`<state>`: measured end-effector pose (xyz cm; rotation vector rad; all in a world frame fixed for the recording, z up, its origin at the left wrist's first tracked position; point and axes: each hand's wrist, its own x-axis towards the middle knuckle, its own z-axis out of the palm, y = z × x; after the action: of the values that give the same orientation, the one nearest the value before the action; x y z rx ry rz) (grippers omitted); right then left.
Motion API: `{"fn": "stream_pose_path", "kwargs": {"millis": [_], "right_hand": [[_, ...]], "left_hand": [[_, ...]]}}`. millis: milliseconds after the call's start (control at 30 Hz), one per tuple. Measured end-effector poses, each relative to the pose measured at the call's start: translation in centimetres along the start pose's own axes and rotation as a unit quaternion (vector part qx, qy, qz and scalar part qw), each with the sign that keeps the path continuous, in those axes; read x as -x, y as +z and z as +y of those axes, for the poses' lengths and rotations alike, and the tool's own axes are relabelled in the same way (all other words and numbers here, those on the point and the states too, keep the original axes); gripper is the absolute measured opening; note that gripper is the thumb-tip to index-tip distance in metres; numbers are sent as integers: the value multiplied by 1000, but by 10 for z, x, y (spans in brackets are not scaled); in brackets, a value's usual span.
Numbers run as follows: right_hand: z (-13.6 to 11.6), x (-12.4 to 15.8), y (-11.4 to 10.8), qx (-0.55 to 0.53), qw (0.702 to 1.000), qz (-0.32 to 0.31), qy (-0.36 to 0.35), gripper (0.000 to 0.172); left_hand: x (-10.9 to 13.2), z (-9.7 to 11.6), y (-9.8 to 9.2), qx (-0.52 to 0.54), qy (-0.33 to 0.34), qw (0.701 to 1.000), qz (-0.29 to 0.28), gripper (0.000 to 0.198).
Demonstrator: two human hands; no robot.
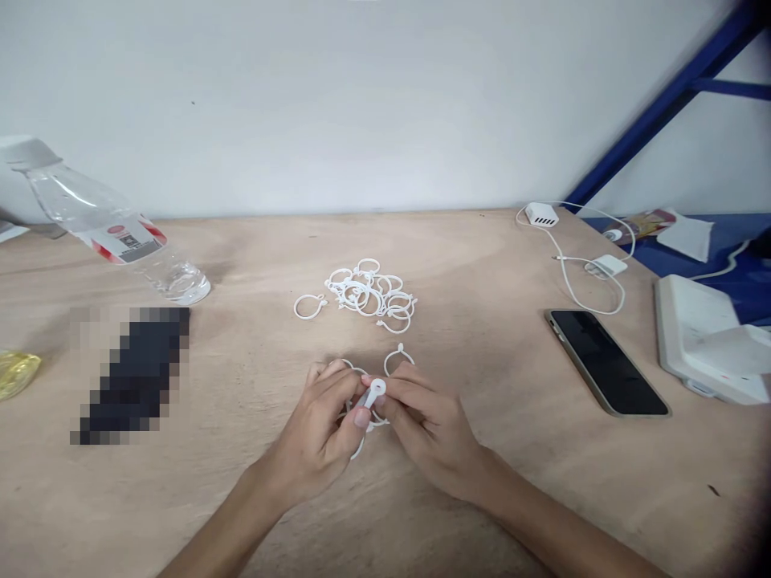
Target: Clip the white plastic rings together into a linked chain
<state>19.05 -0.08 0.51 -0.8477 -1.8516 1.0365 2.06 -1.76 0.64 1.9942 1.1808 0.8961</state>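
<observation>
Between my hands is a small white plastic clip with a round eyelet at its upper end. My left hand pinches its stem between thumb and fingers. The fingers of my right hand are closed at the eyelet's right side; their tips are partly hidden. One thin white ring shows just behind my right fingers, and I cannot tell if they touch it. Beneath and between both hands lie several more white rings, largely covered. Farther back is a loose pile of white plastic rings, each with a small knobbed joint.
A clear water bottle and a dark pixelated object are at left, with a yellow wrapper at the edge. On the right are a phone, a white charger with cables and a white device. A wall stands behind the wooden table.
</observation>
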Motion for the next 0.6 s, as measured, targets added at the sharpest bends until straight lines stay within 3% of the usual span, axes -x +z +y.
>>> {"fn": "stream_pose_path", "kwargs": {"millis": [300, 433, 600], "right_hand": [[-3, -1, -2, -135, 985, 16, 108, 18], [-3, -2, 0, -136, 977, 27, 161, 23], [1, -2, -2, -96, 986, 18, 138, 25]], "left_hand": [[1, -7, 2, -52, -10, 999, 1, 55], [2, -8, 6, -89, 10, 996, -11, 56], [2, -8, 1, -131, 3, 991, -11, 59]]}}
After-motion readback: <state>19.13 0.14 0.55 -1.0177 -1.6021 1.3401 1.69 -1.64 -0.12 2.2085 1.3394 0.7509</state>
